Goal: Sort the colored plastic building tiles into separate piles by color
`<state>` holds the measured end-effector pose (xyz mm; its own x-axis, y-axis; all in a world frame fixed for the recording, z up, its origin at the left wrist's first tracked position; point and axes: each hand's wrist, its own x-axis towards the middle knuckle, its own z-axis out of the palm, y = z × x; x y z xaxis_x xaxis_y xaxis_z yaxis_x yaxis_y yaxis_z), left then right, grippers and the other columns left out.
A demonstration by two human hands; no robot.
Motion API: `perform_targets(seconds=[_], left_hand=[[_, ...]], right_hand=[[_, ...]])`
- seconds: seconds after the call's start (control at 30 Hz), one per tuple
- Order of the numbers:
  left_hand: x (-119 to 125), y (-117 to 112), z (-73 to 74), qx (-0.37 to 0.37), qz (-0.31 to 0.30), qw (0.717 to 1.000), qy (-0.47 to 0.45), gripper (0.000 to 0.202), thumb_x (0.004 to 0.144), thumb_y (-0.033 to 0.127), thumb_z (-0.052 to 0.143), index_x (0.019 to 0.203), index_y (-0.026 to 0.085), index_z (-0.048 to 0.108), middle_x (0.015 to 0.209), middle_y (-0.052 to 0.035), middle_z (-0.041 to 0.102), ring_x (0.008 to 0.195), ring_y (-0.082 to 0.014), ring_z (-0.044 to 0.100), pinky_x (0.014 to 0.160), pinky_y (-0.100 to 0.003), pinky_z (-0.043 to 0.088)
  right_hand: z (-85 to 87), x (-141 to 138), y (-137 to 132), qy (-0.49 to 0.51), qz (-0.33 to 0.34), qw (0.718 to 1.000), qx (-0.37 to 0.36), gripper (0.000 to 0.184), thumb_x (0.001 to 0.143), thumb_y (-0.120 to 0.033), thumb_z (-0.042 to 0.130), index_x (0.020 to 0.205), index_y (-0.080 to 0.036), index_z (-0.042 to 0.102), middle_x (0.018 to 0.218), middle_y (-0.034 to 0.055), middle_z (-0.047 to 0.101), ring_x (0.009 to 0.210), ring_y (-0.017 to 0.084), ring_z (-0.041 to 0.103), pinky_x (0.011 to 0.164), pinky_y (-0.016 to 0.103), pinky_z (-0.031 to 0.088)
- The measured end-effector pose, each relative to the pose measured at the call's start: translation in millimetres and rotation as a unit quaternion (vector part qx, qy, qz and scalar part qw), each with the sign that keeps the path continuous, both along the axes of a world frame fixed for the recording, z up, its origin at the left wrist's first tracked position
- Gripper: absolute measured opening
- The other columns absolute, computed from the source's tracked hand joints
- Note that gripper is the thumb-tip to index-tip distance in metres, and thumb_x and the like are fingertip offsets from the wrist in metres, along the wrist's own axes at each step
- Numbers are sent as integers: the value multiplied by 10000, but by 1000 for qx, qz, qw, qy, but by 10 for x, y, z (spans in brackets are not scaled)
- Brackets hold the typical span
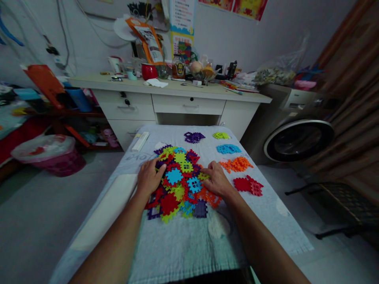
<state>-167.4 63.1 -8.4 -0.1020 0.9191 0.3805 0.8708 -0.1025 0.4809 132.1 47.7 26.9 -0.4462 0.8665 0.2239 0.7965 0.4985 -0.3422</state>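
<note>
A heap of toothed plastic interlocking tiles (173, 177) in red, blue, yellow-green, purple and orange covers the middle of the cloth-covered table. At the heap's left edge rests my left hand (149, 178), thumb and forefinger apart and touching the tiles; I see nothing held in it. My right hand (216, 180) is at the right edge, with thumb and forefinger around a yellow-green tile (203, 176). To the right lie sorted groups: purple tiles (194, 137), yellow-green tiles (221, 135), blue tiles (228, 149), orange tiles (237, 164) and red tiles (248, 185).
A white oblong box (141, 141) lies at the table's far left corner. Behind stands a white desk (189, 103) with a jar, a red pot and papers on it. A washing machine (296, 126) is at the right, a lined bin (49, 156) at the left.
</note>
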Motion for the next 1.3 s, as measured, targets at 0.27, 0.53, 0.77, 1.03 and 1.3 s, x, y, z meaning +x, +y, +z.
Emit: perform_targets(seconds=[0.27, 0.53, 0.77, 1.03, 1.3], left_hand=[[4, -5, 4, 8, 1, 1000, 2, 496, 914, 514, 409, 1238, 175, 571, 1181, -127, 650, 1144, -289, 559, 1043, -459, 409], [-14, 14, -33, 11, -2, 1000, 5, 501, 917, 505, 420, 1248, 160, 567, 1193, -132, 649, 1139, -288, 560, 1044, -459, 407], [-13, 15, -25, 22, -5, 1000, 8, 498, 927, 526, 399, 1234, 173, 567, 1176, -124, 652, 1127, -282, 568, 1037, -464, 416], [-31, 17, -44, 16, -6, 1000, 10, 510, 930, 533, 395, 1250, 170, 559, 1175, -126, 643, 1131, -288, 559, 1029, -468, 423], [-52, 27, -74, 19, -12, 1000, 6, 523, 926, 544, 396, 1254, 170, 556, 1166, -126, 634, 1133, -288, 555, 1033, -473, 423]], right_hand=[[61, 59, 1, 25, 41, 997, -59, 396, 883, -253, 494, 1228, -172, 670, 939, 53, 462, 911, 206, 443, 858, 343, 355], [57, 158, 15, 157, -13, 985, -66, 347, 819, -165, 483, 1115, -163, 665, 926, 44, 493, 896, 191, 503, 809, 311, 396], [150, 179, 135, 181, -88, 979, -24, 163, 782, -240, 577, 923, -172, 625, 894, 41, 530, 823, 179, 517, 769, 307, 423], [328, 514, 931, 93, -115, 988, 53, 129, 761, -243, 667, 855, -187, 600, 901, 42, 569, 866, 189, 530, 823, 311, 428], [265, 786, 1979, 11, -270, 961, 60, 85, 752, -206, 677, 820, -173, 641, 892, 55, 561, 893, 202, 550, 851, 305, 440]])
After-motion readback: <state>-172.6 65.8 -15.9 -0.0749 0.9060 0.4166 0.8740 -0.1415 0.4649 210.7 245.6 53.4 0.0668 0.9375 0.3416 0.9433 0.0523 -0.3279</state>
